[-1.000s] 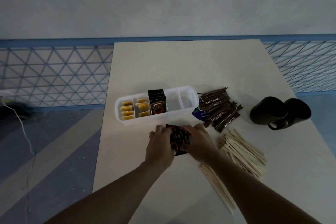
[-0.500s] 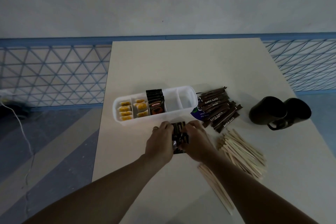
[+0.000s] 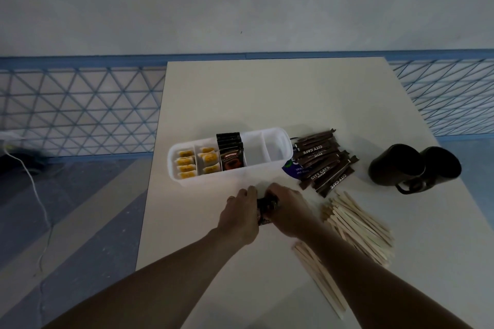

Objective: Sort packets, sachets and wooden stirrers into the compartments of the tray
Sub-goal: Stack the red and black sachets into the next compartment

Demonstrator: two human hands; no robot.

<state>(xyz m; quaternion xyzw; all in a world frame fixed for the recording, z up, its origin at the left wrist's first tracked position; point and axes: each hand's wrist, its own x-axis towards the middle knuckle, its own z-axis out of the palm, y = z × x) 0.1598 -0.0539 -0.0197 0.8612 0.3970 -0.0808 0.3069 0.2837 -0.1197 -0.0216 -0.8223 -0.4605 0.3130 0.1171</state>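
1. Grip: our left hand (image 3: 240,211) and right hand (image 3: 287,211) close in from either side on one small stack of dark packets (image 3: 267,208), with the fingers curled round it. Most of the stack is hidden between the hands.
2. Where: the stack is low over the table (image 3: 267,101), just in front of the tray (image 3: 230,178). We cannot tell whether it is lifted or resting.
3. Step, as we judge it: gathering and squaring the stack for loading.
4. Tray: the two left compartments hold yellow sachets (image 3: 185,165). The third holds upright black packets (image 3: 231,155) that look like the same kind. The two right compartments look empty.
5. Next move probably calls for a short lift forward, turning the stack upright and slipping it into the third compartment. That slot looks narrow, so the packets must stay pinched together.
6. Not yet sorted: brown sugar sticks (image 3: 323,163) just right of the tray, and wooden stirrers (image 3: 358,224) beside our right forearm.
7. Two black mugs (image 3: 414,168) sit far right, well apart.
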